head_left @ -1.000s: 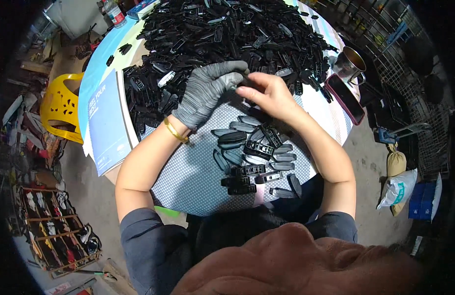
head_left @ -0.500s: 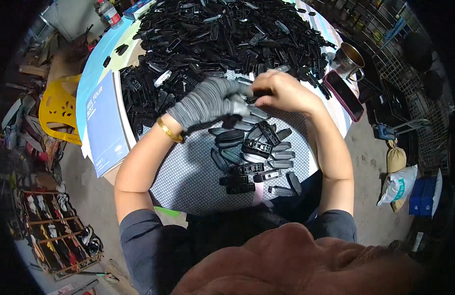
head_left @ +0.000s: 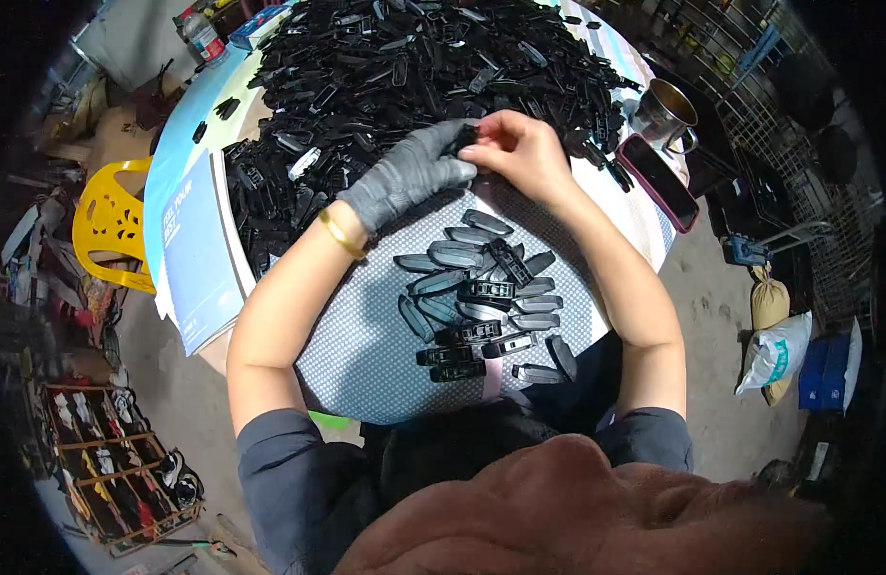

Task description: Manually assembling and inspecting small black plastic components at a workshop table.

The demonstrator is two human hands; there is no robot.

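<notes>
In a grey glove, my left hand [head_left: 412, 174] is closed around a small black plastic part [head_left: 465, 137] at the near edge of the big pile. My bare right hand [head_left: 522, 153] pinches the same part from the other side, thumb and fingers meeting at it. Its exact shape is mostly hidden by the fingers. A large heap of similar black parts [head_left: 433, 67] covers the far side of the table. Closer to me, a smaller group of black and dark grey oblong parts [head_left: 454, 255] lies loosely on the patterned table cover [head_left: 357, 335].
A blue-covered booklet [head_left: 205, 249] lies at the left of the table. To the right are a metal mug [head_left: 661, 113] and a phone [head_left: 658, 182]; a plastic bottle [head_left: 205, 40] stands far left. A yellow chair [head_left: 115, 225] is beside the table.
Both hands have moved slightly away from me toward the heap, still together. The upper parts of the near group are now uncovered, and the black part shows between my fingers.
</notes>
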